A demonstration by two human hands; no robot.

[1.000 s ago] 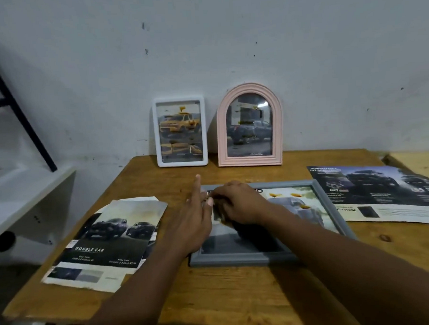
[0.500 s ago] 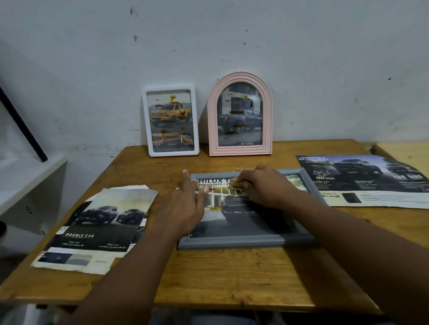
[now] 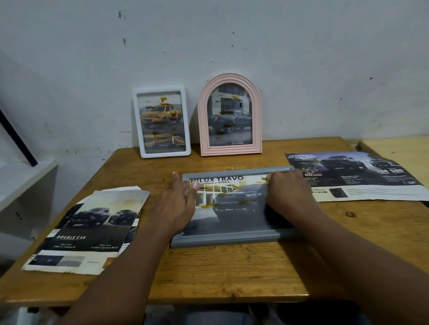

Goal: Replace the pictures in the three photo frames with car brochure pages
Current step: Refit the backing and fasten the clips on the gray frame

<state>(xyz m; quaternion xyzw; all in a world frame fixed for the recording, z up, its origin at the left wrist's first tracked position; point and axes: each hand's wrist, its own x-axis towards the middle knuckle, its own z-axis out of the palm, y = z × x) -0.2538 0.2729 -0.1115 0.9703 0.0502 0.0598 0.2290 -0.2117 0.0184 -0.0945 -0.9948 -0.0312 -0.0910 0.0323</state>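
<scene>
A grey photo frame [image 3: 225, 238] lies flat in the middle of the wooden table [image 3: 226, 271], holding a brochure page of a dark SUV. My left hand [image 3: 176, 204] rests flat over its left edge, fingers spread, thumb on the glass. My right hand [image 3: 289, 190] covers its right side, fingers curled at the top right corner. A white frame [image 3: 187, 119] and a pink arched frame [image 3: 231, 150] stand upright against the wall, each with a car page inside.
Loose brochure pages [image 3: 87, 226] lie on the table's left side, and a wide brochure sheet [image 3: 358, 177] lies at the right. A white shelf [image 3: 15, 182] and a slanted black bar [image 3: 5, 123] are at the left. A second wooden surface [image 3: 407, 157] adjoins on the right.
My right hand has slid across the glass from the frame's left part to its right side, uncovering the picture. My left hand has stayed at the left edge.
</scene>
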